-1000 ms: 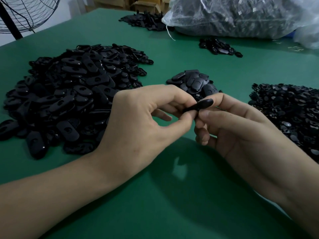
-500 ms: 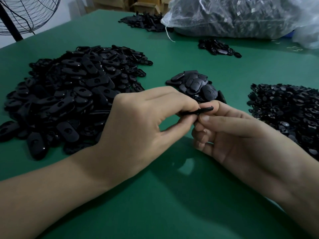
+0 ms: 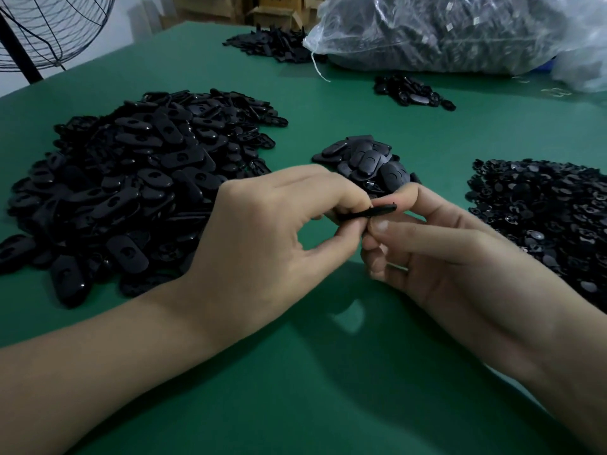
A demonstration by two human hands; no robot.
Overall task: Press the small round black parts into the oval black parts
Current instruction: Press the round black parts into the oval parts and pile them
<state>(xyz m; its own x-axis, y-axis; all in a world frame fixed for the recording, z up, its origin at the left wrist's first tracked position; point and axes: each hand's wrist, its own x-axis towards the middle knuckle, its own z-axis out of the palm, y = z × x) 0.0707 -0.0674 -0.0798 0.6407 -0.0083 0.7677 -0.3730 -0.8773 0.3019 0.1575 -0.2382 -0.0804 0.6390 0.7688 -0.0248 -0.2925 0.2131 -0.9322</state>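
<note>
Oval pile [image 3: 131, 192] sits left on the table [image 3: 295, 389]. My left hand [image 3: 262, 231] pinches the oval part [image 3: 368, 212] edge-on above the table. My right hand [image 3: 443, 251] fingers [image 3: 410, 236] pinch its other end. Round part hidden. I'd press square till seated. Round pile [image 3: 542, 218] is right. No readable writing.

Left hand [image 3: 262, 231] and right hand [image 3: 437, 254] meet at the fingertips, curled fingers pinching one oval black part [image 3: 377, 211].

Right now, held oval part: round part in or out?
Cannot tell. The oval part is edge-on to the camera, pinched between the left hand and right hand, and their fingertips cover its middle.
</note>
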